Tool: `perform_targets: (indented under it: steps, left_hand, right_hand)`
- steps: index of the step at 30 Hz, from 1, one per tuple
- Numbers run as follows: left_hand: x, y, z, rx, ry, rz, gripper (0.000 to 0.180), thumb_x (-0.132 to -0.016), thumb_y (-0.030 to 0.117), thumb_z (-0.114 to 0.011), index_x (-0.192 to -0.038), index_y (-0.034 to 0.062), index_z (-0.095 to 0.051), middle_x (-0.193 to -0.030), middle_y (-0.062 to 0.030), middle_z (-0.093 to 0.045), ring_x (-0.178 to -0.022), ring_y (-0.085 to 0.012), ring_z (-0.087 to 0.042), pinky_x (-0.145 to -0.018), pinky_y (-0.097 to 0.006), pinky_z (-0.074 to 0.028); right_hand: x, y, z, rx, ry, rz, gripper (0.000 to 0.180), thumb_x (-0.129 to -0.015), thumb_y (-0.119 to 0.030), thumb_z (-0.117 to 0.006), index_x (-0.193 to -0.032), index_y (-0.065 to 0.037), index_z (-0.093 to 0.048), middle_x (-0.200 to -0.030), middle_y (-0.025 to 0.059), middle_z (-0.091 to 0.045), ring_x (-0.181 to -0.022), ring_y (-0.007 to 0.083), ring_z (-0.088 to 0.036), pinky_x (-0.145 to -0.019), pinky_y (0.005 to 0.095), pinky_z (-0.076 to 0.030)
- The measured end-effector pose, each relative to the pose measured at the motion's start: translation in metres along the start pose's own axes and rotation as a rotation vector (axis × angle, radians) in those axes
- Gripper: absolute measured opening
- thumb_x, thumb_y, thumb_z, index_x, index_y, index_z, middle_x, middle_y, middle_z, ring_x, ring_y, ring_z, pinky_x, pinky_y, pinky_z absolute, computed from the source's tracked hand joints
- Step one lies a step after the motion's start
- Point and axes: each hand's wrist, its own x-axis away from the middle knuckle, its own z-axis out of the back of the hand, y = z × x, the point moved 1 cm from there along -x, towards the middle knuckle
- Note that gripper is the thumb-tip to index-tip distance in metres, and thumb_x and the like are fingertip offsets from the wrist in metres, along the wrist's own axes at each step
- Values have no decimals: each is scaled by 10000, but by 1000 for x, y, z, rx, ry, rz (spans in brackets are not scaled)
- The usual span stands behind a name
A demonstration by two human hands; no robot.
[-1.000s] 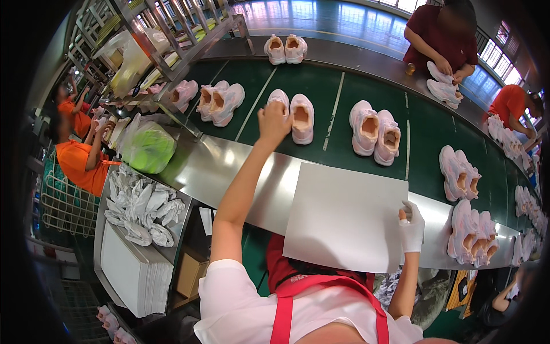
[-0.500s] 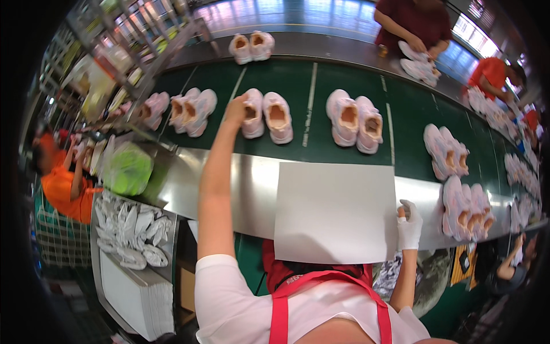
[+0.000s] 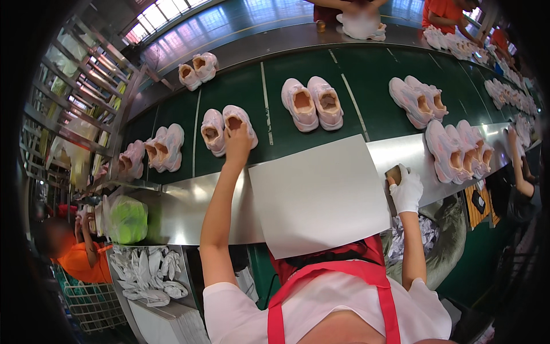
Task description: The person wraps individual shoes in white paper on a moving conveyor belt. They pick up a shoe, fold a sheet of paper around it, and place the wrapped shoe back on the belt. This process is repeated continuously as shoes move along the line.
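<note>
My bare left hand [image 3: 239, 143] reaches over the green conveyor belt [image 3: 269, 146]. Its fingers grip the heel of a pale pink sneaker [image 3: 236, 117], the right one of a pair. The left sneaker [image 3: 213, 133] stands beside it, toe pointing away from me. My right hand [image 3: 406, 190], in a white glove, is closed around a small dark brown block [image 3: 393, 174] whose kind I cannot make out. A large white sheet [image 3: 321, 198] lies tilted across the metal ledge in front of me, its right edge next to the glove.
More pink sneakers [image 3: 312, 103] stand in pairs along the belt, several on the ledge [image 3: 189, 192] at the right. White crumpled paper stuffing [image 3: 149, 269] fills a tray at lower left, near a bag with green contents [image 3: 128, 219]. Co-workers [image 3: 83, 261] are left, far and right.
The view has turned, so the belt appears tilted. My left hand has moved from the left sneaker's side to the right sneaker's heel. The sheet is now slanted, and the block shows in my right hand.
</note>
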Motion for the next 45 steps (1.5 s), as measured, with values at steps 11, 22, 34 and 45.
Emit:
perform_targets:
  steps: [11,22,34,45]
  left_hand:
    - [23,146,104,867,73,-162,218,-715,32,-684,-920,84,-633,-835,-48,-645,-819,-226,-601,-757,-337,-454]
    - [64,232,76,750,27,-441,228,-715,41,-655,-932,65,-587,-1252,-82,-512,-1155,-260,-475,-978,-434,-357]
    - [72,238,78,804,-27,-526,40,-749,7,-599,-754,35,-571,-601,-74,-531,-535,-264,-486,-557,-365,-393]
    - [77,249,70,705,-94,-470,33,-809,27,-560,-788,21,-584,-607,-79,-506,-527,-274,-422,-574,-375,-366]
  right_hand:
    - [-12,-13,4,-537,-8,156,276,-776,-156,-609,-1006,-19,-540,-974,191,-569,-909,383,-561,-801,426,-464]
    - [-2,-71,5,-603,-503,286,200,-794,-161,-576,-950,-36,-581,-931,196,-617,-873,389,-584,-761,438,-471]
    - [-2,11,-3,-368,84,-156,416,-730,-182,-650,-1117,-67,-544,-1014,147,-620,-917,345,-597,-792,410,-486]
    - [223,267,-219,-519,-176,-1167,570,-719,-487,-662,-1056,-30,-623,-1059,226,-630,-1009,353,-605,-839,434,-473]
